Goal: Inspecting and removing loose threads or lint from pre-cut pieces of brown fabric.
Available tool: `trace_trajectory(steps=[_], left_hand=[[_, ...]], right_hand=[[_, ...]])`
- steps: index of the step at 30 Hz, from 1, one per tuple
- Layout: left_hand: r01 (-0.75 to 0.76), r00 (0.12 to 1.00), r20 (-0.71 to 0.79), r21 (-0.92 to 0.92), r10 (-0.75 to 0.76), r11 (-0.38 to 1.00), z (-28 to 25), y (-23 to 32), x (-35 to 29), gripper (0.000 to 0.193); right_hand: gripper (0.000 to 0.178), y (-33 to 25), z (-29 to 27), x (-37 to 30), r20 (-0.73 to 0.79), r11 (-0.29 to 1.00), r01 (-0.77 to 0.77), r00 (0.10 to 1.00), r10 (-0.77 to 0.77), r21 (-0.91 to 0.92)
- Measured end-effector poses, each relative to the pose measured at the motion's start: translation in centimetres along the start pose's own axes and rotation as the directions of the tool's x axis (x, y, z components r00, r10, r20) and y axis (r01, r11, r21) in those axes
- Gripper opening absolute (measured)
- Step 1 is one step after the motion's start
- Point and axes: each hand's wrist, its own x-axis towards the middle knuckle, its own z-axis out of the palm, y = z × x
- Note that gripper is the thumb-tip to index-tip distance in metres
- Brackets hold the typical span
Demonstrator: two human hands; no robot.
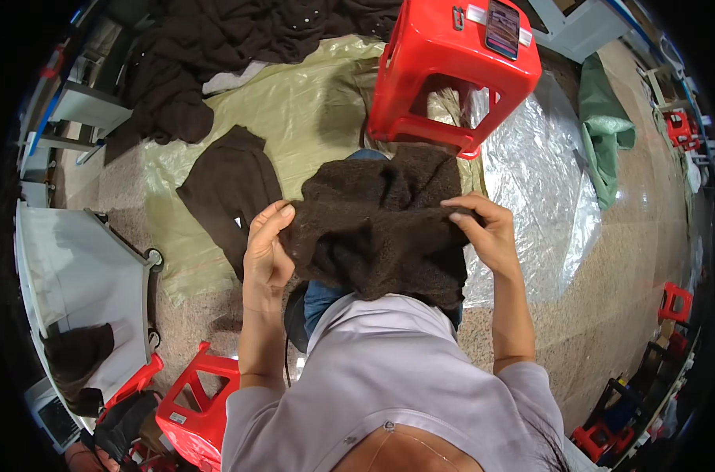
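Note:
A dark brown knitted garment piece [381,244] lies bunched across my lap, a fold of it stretched between my hands. My left hand [269,240] pinches the left end of that fold between thumb and fingers. On the other side my right hand [487,228] grips the right end the same way, thumb below and index finger above. Another dark brown knitted piece [230,185] with a small white tag rests on the plastic sheet just beyond my left hand.
A red plastic stool [456,63] stands ahead, carrying a phone [502,30] and a small metal tool [458,18]. Dark garments [216,55] are heaped on yellowish plastic sheeting [326,94]. A white wheeled cart [97,267] is at left, with another red stool [200,401] behind it.

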Motion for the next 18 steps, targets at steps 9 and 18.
trace_trajectory(steps=[9, 18], left_hand=[[-0.065, 0.992, 0.124, 0.204, 0.040, 0.977, 3.8, -2.4, -0.3, 0.014], [-0.052, 0.987, 0.160, 0.209, 0.018, 0.977, 4.1, -3.6, -0.8, 0.012]], right_hand=[[0.030, -4.1, 5.1, -0.5, -0.005, 0.741, 0.576, 0.788, -0.615, -0.346], [0.029, -2.8, 9.1, 1.3, 0.052, 0.508, 0.776, 0.564, -0.824, -0.375]])
